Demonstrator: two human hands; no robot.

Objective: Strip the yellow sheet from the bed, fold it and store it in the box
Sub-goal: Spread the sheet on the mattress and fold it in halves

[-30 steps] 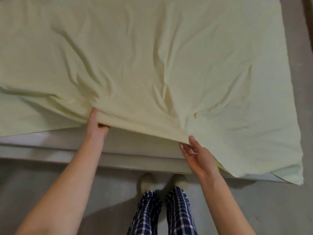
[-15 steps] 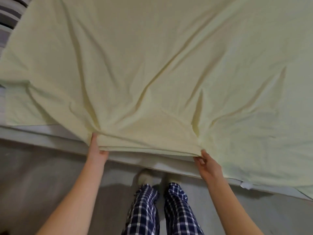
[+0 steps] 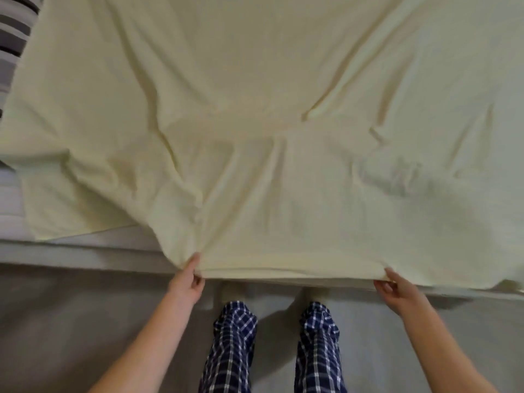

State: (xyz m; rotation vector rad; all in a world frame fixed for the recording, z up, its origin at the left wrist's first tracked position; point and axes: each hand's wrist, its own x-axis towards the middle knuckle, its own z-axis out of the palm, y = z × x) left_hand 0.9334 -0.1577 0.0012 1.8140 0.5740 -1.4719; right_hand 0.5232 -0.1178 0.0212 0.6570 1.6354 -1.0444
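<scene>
Pale yellow, creased fabric sheet [image 3: 255, 123] lies spread over the bed and fills most of the view from far to near. Its near edge hangs at the bed's near side, pulled fairly taut between 2 hands. Creases fan out from both grip points toward the far side.

Left hand [image 3: 185, 282]: thumb on top of the near edge, fingers curled underneath, pinching the cloth at centre-left.

Right hand [image 3: 397, 290]: thumb on top, fingers curled under the same edge, gripping it toward the right. Between the hands the edge shows stacked layers of cloth.

At near left the sheet's corner lies flat and uncovers a strip of pale grey mattress [image 3: 85, 236]. Below it runs the grey bed frame rail [image 3: 71, 256].

Dark-and-light striped bedding [image 3: 14, 38] shows at the far left, just beside the sheet's left edge.

Person stands on the grey floor [image 3: 56, 336] close against the bed's near side. Legs in navy-and-white checked trousers [image 3: 232, 344] sit between the 2 forearms. The feet [image 3: 226, 292] are pale and blurred, and whether they wear socks or slippers cannot be told.
</scene>
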